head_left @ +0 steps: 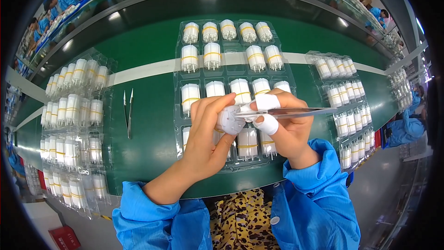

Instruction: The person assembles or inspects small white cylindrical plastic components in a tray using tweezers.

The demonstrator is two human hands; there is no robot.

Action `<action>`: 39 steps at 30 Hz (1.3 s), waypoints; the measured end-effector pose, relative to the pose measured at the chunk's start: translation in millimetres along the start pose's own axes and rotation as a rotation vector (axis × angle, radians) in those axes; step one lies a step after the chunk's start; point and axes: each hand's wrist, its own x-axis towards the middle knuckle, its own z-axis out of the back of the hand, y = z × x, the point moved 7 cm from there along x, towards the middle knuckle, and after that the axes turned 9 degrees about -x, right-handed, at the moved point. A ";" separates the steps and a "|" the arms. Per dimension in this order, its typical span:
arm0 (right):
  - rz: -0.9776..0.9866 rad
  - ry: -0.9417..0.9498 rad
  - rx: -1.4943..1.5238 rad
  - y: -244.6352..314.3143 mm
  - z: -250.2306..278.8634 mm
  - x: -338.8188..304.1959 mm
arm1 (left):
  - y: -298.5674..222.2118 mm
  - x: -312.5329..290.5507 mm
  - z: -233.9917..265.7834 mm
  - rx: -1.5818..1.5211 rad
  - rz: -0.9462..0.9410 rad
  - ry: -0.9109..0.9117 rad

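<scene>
My left hand (196, 146) is closed around a white cylindrical part (226, 121), its grey-white pinned end turned toward my right hand. Metal tweezers (303, 111) lie in the grip of my right hand (296, 132), their tips at that end of the part. White wraps (267, 102) cover the thumb and a finger of the right hand. Under both hands sits a clear plastic tray (235, 70) with rows of similar white cylinders (212, 55), each with a yellow band and metal pins. Some of its cylinders are hidden by my hands.
Another pair of tweezers (129, 115) lies on the green table (148, 153), left of the tray. Stacked trays of white cylinders (72, 109) stand at the left, more trays (344, 93) at the right. A white strip (152, 68) crosses the table. Several people in blue work farther off.
</scene>
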 end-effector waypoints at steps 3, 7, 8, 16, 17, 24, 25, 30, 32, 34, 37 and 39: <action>0.013 0.015 -0.049 4.6 -0.6 0.3 | -10.4 1.2 1.2 0.224 -0.113 -0.020; 0.012 0.029 -0.069 5.2 -2.7 -0.8 | -10.4 -2.0 0.8 0.199 -0.118 -0.055; 0.006 0.027 -0.059 4.6 -2.7 -0.8 | -10.5 -1.8 0.4 0.200 -0.118 -0.055; -0.002 0.023 0.019 1.3 -3.9 -0.9 | -12.5 -2.0 0.8 0.239 -0.130 -0.059; -0.010 0.027 0.003 1.1 -4.3 -0.7 | -12.6 -1.9 1.0 0.238 -0.130 -0.059; -0.014 0.045 -0.009 0.2 -4.3 -1.7 | -9.3 -2.4 1.4 0.219 -0.099 -0.045; -0.027 0.041 -0.005 -0.6 -4.0 -2.3 | -8.1 -2.3 1.7 0.179 -0.081 -0.055; -0.032 0.004 0.002 -0.6 -2.5 -2.2 | -12.2 -1.3 0.4 0.243 -0.122 -0.044; -0.010 0.031 -0.045 0.8 -3.3 -2.0 | -13.6 -1.2 0.2 0.267 -0.138 -0.038; -0.005 0.043 -0.063 0.8 -3.9 -1.1 | -11.9 -1.0 0.6 0.264 -0.116 -0.027; -0.004 0.050 -0.083 0.7 -4.9 -0.2 | -11.2 -1.1 0.3 0.280 -0.131 -0.031; -0.006 0.046 -0.083 2.6 -5.3 0.7 | -14.0 -0.7 -0.2 0.321 -0.153 -0.029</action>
